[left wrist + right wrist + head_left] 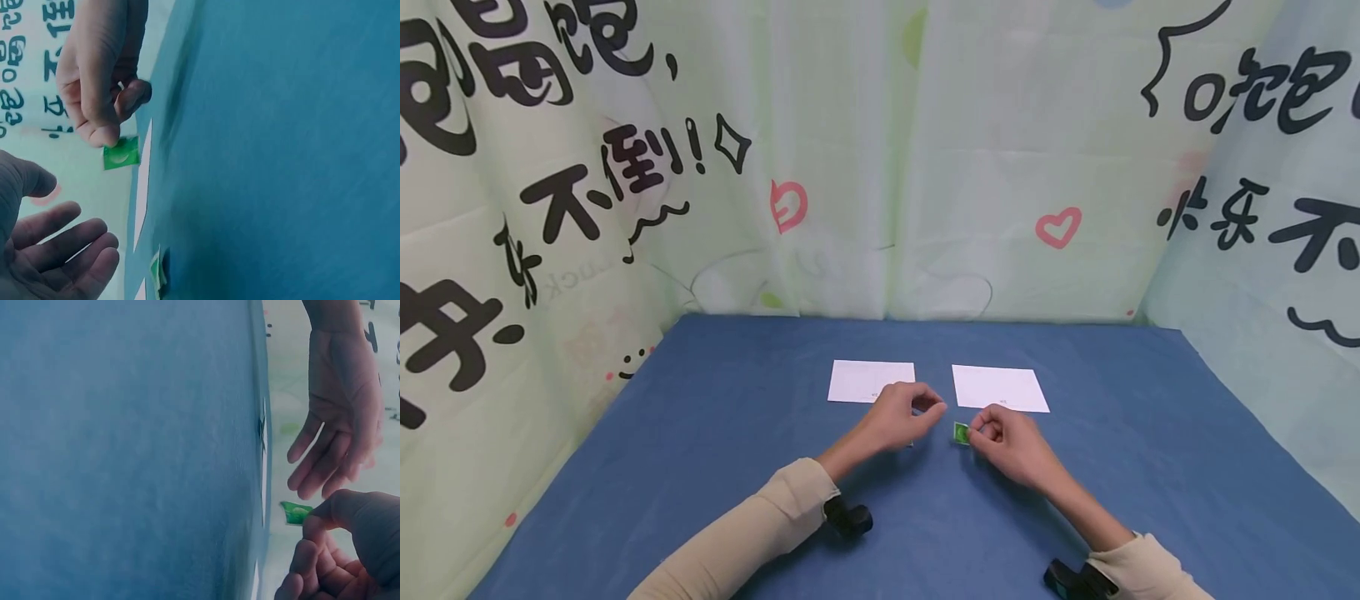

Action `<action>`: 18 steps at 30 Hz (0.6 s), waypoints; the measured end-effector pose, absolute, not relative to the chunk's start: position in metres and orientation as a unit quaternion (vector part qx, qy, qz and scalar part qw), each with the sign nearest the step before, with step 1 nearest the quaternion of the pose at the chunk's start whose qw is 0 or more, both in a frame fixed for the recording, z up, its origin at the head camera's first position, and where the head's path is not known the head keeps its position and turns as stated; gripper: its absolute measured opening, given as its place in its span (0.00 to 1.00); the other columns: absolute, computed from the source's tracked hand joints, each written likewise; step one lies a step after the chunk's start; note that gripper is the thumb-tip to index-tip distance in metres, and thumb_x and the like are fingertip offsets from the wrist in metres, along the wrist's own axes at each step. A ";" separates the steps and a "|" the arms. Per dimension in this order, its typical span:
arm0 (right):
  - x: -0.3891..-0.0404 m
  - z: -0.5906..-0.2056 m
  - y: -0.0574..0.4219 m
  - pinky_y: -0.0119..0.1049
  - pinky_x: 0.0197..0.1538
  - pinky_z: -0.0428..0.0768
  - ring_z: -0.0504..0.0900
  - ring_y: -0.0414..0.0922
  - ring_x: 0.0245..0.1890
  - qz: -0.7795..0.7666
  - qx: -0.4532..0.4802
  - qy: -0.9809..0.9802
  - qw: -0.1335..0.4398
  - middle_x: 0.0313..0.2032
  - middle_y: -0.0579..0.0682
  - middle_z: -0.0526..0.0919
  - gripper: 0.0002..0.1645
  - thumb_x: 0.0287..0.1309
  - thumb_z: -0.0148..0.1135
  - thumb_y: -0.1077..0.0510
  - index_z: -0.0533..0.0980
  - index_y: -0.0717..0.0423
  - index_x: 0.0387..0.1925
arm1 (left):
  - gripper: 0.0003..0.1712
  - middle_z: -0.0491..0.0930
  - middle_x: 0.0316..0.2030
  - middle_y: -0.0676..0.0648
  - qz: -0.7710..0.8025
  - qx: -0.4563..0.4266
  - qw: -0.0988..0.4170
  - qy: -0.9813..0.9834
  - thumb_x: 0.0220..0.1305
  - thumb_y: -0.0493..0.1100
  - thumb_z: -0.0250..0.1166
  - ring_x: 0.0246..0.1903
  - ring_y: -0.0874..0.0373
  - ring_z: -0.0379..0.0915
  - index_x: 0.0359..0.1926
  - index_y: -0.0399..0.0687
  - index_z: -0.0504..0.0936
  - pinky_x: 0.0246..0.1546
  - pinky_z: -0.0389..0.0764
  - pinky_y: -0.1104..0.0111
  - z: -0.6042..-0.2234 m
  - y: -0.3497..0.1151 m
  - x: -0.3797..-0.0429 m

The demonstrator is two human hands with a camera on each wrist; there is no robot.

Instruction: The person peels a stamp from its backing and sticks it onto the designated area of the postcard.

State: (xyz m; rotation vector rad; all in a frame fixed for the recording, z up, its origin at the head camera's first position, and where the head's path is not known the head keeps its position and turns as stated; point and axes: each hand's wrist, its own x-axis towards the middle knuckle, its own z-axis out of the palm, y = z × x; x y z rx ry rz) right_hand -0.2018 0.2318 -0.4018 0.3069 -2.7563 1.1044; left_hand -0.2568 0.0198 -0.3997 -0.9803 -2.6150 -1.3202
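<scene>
Between thumb and fingertips my right hand [1011, 443] pinches a small green square [961, 432] with a pale round mark, held by its edge above the blue table. In the left wrist view the same green square [122, 154] hangs from the fingertips. To its left hovers my left hand [901, 415], its fingers loosely bent and holding nothing, as the right wrist view shows. A second small green piece [156, 274] lies on the cloth in the left wrist view; in the head view the left hand mostly covers it.
Two white paper sheets lie side by side farther back, the left sheet [859, 380] partly behind my left hand and the right sheet [1000, 388] beyond my right hand. A blue cloth [760, 375] covers the table. Printed pale curtains [850, 100] enclose the back and sides.
</scene>
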 end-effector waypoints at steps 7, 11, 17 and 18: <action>-0.187 -0.396 0.226 0.31 0.26 0.69 0.69 0.36 0.18 0.369 0.116 -0.915 0.117 0.21 0.42 0.74 0.03 0.59 0.66 0.65 0.79 0.57 0.34 | 0.11 0.88 0.36 0.49 -0.480 -0.295 0.006 -0.826 0.72 0.43 0.64 0.35 0.61 0.82 0.43 0.42 0.90 0.42 0.80 0.69 -0.401 0.013 -0.238; -0.177 -0.393 0.223 0.31 0.24 0.68 0.68 0.34 0.17 0.353 0.132 -0.914 0.152 0.20 0.40 0.73 0.06 0.58 0.67 0.66 0.78 0.54 0.34 | 0.13 0.88 0.33 0.48 -0.519 -0.292 -0.031 -0.803 0.72 0.44 0.65 0.34 0.58 0.84 0.42 0.39 0.89 0.37 0.80 0.71 -0.402 0.011 -0.228; -0.163 -0.388 0.218 0.29 0.21 0.66 0.63 0.29 0.15 0.284 0.185 -0.916 0.213 0.18 0.34 0.69 0.09 0.56 0.69 0.66 0.77 0.51 0.34 | 0.13 0.89 0.33 0.46 -0.553 -0.285 -0.071 -0.779 0.72 0.44 0.65 0.35 0.49 0.86 0.41 0.37 0.88 0.32 0.80 0.73 -0.404 0.006 -0.215; -0.161 -0.387 0.218 0.28 0.21 0.66 0.62 0.28 0.16 0.268 0.194 -0.916 0.225 0.18 0.33 0.68 0.10 0.55 0.69 0.66 0.77 0.51 0.34 | 0.13 0.89 0.32 0.45 -0.559 -0.284 -0.076 -0.775 0.72 0.44 0.65 0.34 0.48 0.86 0.41 0.36 0.88 0.32 0.80 0.72 -0.404 0.005 -0.213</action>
